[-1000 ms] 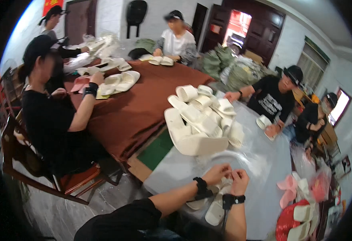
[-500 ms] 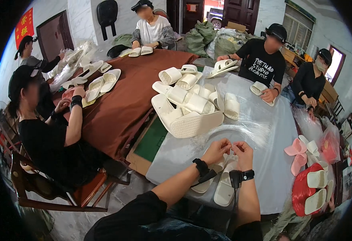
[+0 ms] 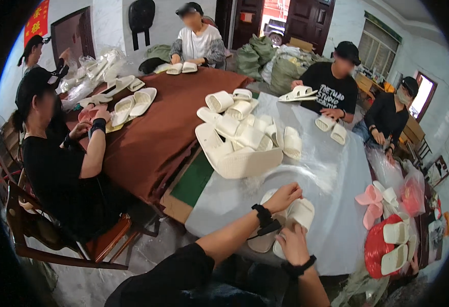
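On the table's near side, in front of me, lies a pair of cream slippers. My left hand [image 3: 285, 196] is above the pair, its fingers closed together near the front of the right slipper [image 3: 302, 211]. Whatever those fingers hold, if anything, is too small to make out. My right hand [image 3: 293, 242] has its fingers curled at the rear edge of that slipper's wide strap, gripping there. The left slipper [image 3: 261, 243] is mostly covered by my left forearm and wrist strap.
A heap of cream slippers [image 3: 245, 128] lies ahead on the plastic-covered table [image 3: 332, 204]. A red bag [image 3: 380, 245] with cream slippers is at the right, beside pink slippers [image 3: 370, 204]. Several co-workers sit around, one [image 3: 55, 163] close on the left by a brown cloth [image 3: 153, 133].
My hands were together above the slippers; they are now apart. The right hand has come down and back to the right slipper's strap. The co-worker across the table now has two slippers side by side.
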Available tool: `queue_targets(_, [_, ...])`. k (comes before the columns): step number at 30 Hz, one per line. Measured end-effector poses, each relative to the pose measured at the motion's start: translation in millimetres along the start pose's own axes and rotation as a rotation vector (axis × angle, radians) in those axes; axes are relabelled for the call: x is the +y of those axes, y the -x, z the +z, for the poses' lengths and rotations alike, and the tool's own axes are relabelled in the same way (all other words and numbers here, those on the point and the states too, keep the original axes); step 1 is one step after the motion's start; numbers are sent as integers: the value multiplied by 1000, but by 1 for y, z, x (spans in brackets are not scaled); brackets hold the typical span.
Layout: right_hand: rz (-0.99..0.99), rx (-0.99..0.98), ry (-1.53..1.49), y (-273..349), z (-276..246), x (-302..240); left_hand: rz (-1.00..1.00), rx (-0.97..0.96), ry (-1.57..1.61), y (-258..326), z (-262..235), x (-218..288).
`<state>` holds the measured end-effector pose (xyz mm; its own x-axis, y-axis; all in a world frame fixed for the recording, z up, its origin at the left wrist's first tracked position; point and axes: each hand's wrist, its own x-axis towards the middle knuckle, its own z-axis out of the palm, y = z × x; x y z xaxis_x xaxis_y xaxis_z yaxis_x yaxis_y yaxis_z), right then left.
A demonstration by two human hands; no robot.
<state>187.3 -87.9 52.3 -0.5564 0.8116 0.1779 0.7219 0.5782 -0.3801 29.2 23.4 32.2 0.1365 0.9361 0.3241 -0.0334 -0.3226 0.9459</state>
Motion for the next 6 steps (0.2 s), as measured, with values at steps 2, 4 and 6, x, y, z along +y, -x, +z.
queue_targets(2, [-88,87,232,-8,21,13,-2,-34,-86,5,13,15])
queue_targets(4, [15,74,94,-14,34,25,-6,-129,-211,7,23,34])
queue_targets(6, [76,45,-119,-23,51,41,54,-186,-205,12,23,42])
